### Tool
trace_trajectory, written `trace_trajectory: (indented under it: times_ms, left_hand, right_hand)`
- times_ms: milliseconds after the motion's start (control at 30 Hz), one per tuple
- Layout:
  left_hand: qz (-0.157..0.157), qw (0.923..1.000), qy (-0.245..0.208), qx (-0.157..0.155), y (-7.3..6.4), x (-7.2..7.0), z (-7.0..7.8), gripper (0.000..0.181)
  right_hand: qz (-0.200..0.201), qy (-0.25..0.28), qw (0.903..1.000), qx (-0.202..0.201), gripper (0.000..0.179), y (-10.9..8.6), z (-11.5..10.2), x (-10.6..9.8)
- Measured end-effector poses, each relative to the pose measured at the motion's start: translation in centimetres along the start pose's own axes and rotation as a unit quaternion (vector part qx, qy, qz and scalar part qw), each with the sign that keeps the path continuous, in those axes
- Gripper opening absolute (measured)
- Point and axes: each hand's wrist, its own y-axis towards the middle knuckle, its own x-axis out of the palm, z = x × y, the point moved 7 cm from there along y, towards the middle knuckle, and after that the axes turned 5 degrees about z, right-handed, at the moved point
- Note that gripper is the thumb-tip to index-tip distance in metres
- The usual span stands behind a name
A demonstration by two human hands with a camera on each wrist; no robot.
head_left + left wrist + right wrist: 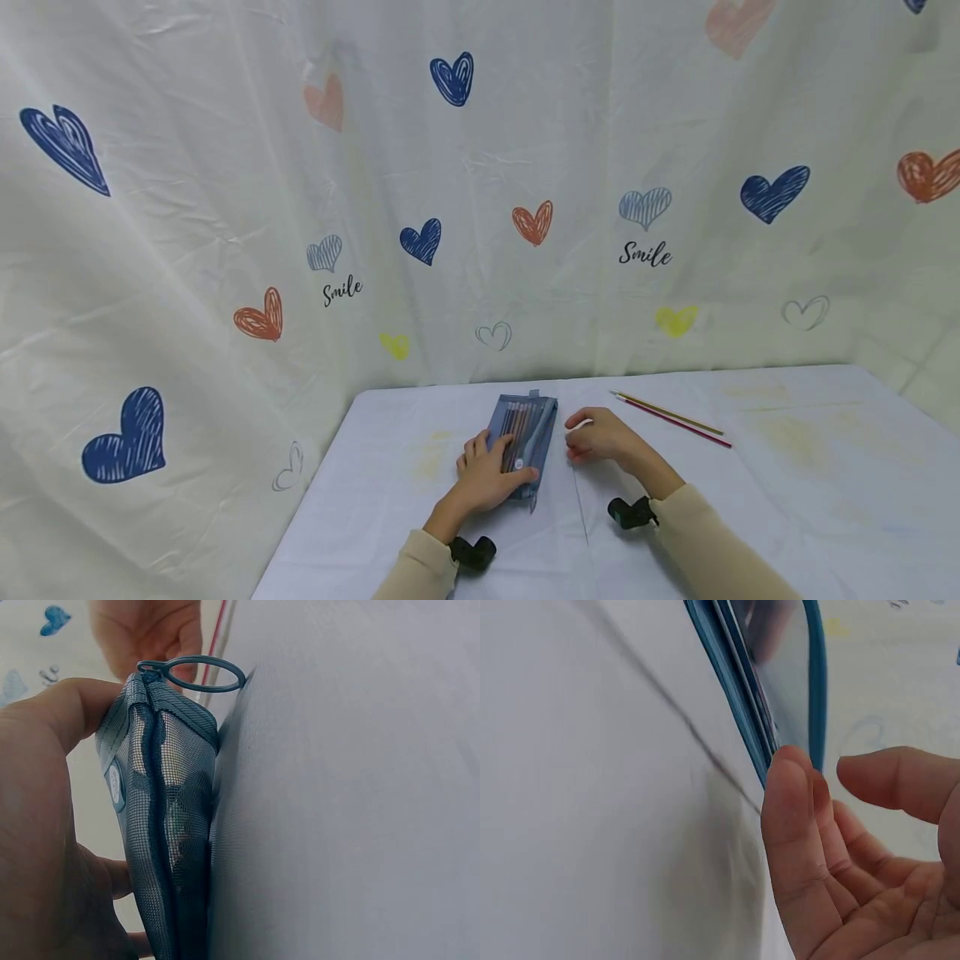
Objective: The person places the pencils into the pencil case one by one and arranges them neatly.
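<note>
A blue pencil case [537, 433] with a see-through top lies on the table, several pencils showing inside. My left hand [483, 477] rests across its lower left part, thumb and fingers spread over the top. In the left wrist view, the case's mesh side [184, 772] shows a zipper with a ring pull [204, 673]. Just right of the case is my right hand [600, 435], its fingers loosely bent and holding nothing. The right wrist view has its thumb [892, 780] apart from the fingers, with the fingertips right at the case's blue edge [731, 682].
Beyond my right hand, a red pencil [690, 425] and a yellowish pencil [675, 413] lie slantwise on the white-covered table [825, 500]. Behind the table hangs a white curtain [570, 300] printed with hearts.
</note>
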Motion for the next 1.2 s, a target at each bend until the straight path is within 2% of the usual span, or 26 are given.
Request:
trace_trajectory:
  times_ms: [367,500,600,733,833,967,1100,1200]
  left_hand:
    - [-0.006,1.0000,0.005,0.002,0.3,0.4,-0.6,0.088]
    - [-0.007,0.9999,0.007,-0.004,0.5,0.8,-1.1,0.086]
    - [-0.001,1.0000,0.003,-0.001,0.5,0.8,-1.1,0.085]
    - [-0.004,1.0000,0.003,0.000,0.3,0.6,-0.8,0.087]
    - [-0.003,1.0000,-0.001,0.007,0.1,0.4,-0.5,0.088]
    - [0.000,0.9999,-0.002,0.013,-0.1,0.2,-0.2,0.088]
    - [-0.002,1.0000,-0.002,0.005,-0.1,0.3,-0.3,0.087]
    - [-0.003,1.0000,-0.003,0.003,0.0,0.3,-0.4,0.087]
  right_hand:
    - [0.051,-0.059,0.9964,-0.032,0.035,-1.2,0.9,-6.8]
    - [0.083,-0.111,0.9895,-0.041,0.035,-1.5,0.9,-8.6]
    - [0.114,-0.161,0.9788,-0.056,0.035,-1.6,0.9,-10.1]
    - [0.160,-0.227,0.9577,-0.074,0.032,-2.0,0.9,-12.2]
    - [0.175,-0.265,0.9442,-0.086,0.030,-2.3,1.0,-13.3]
    - [0.181,-0.300,0.9310,-0.101,0.029,-2.4,1.3,-14.2]
    - [0.180,-0.327,0.9201,-0.120,0.027,-2.3,1.6,-14.6]
    - [0.168,-0.341,0.9173,-0.119,0.027,-2.2,1.9,-14.8]
